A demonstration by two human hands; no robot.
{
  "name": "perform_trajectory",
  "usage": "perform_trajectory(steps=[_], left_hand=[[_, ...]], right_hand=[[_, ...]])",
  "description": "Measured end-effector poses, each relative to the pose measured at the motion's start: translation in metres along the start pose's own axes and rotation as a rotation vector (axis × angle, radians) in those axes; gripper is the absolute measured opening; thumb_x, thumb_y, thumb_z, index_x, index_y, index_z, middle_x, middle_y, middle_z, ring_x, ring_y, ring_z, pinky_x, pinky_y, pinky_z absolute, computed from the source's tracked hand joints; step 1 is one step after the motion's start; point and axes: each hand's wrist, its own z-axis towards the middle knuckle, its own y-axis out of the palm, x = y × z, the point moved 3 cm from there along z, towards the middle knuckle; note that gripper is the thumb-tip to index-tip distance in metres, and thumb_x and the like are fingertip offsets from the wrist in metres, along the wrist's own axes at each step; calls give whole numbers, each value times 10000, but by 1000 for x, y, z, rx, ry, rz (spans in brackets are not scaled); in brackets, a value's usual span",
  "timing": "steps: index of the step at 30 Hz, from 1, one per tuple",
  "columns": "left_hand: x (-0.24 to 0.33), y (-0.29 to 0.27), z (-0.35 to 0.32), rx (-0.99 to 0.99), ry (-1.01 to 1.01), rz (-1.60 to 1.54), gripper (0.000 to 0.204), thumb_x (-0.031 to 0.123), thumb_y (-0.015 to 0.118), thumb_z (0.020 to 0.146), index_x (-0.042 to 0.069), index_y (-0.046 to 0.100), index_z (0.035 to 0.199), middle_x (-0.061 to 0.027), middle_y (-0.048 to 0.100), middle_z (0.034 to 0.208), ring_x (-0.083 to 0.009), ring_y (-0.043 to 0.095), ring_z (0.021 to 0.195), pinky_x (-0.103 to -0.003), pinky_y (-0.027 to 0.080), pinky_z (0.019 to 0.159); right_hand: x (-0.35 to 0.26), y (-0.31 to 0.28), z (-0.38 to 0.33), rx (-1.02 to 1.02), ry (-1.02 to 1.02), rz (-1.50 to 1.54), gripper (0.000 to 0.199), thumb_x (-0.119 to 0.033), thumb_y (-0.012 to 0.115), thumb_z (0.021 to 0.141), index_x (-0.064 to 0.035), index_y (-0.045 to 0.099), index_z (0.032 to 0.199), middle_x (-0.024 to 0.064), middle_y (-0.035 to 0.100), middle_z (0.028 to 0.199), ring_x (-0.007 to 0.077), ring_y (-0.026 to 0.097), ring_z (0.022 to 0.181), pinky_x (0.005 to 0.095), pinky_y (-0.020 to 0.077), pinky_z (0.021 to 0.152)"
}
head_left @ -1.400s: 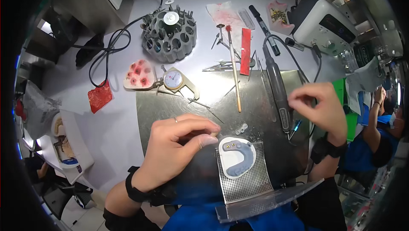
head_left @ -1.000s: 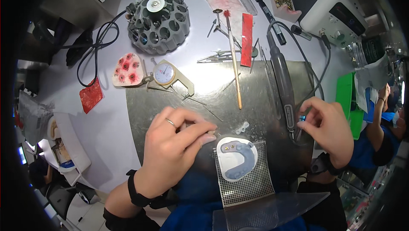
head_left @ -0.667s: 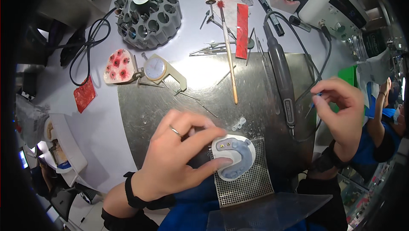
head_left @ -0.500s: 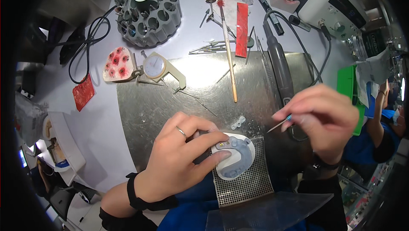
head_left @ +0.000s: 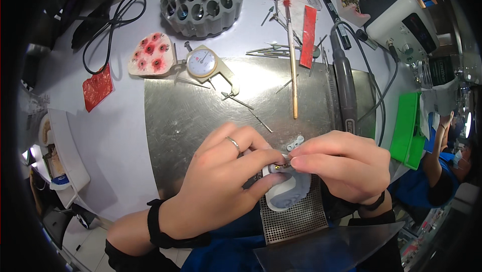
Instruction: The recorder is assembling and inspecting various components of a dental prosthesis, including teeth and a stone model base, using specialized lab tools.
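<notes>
My left hand point(head_left: 213, 184), with a ring on one finger, grips a white and blue-grey dental cast point(head_left: 287, 200) by its left side. Two small brass-coloured fittings show near the left fingertips. The fingers of my right hand point(head_left: 346, 166) are pinched together over the cast's upper edge, close to those fittings. Earlier they held a thin metal driver with a blue band; its shaft is now mostly hidden by the fingers. Just beyond the fingertips, a small pale grey piece with round holes point(head_left: 295, 143) lies on the metal sheet point(head_left: 191, 121). Beneath the cast is a perforated metal plate point(head_left: 293, 226).
A bur holder point(head_left: 203, 11), a dial caliper point(head_left: 202, 62) and a red-spotted cast point(head_left: 152, 55) stand beyond my left hand. Farther right lie a brush point(head_left: 291, 71), a red strip point(head_left: 308, 36) and a corded handpiece point(head_left: 344, 86). A clear sheet point(head_left: 326, 247) juts up in front.
My right hand has come left and down from beside the cast to its upper edge, bringing the driver with it. My left hand keeps its grip; the whole view has shifted.
</notes>
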Motion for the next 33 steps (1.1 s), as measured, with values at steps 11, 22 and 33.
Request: perform_trajectory(steps=[11, 22, 33], left_hand=[[0, 0, 0, -16, 10, -21, 321, 8, 869, 674, 52, 763, 974, -42, 670, 936, -241, 620, 871, -344, 508, 736], [-3, 0, -1, 4, 1, -24, 299, 35, 865, 692, 49, 758, 971, -52, 695, 974, -254, 645, 905, -352, 526, 765], [-4, 1, -3, -34, 18, 13, 297, 71, 854, 702, 71, 754, 982, -23, 763, 995, -257, 675, 953, -379, 495, 872]], right_hand=[[-13, 9, 5, 21, 16, -82, 305, 22, 802, 738, 29, 784, 1042, 159, 731, 928, 230, 728, 765, 282, 590, 667], [-3, 15, 5, 24, 251, 120, 249, 62, 861, 744, -30, 824, 973, 62, 645, 790, 134, 663, 679, 236, 508, 583], [4, 17, 6, 3, 221, 251, 309, 185, 755, 723, -12, 815, 954, 103, 713, 850, 180, 702, 712, 257, 545, 628]])
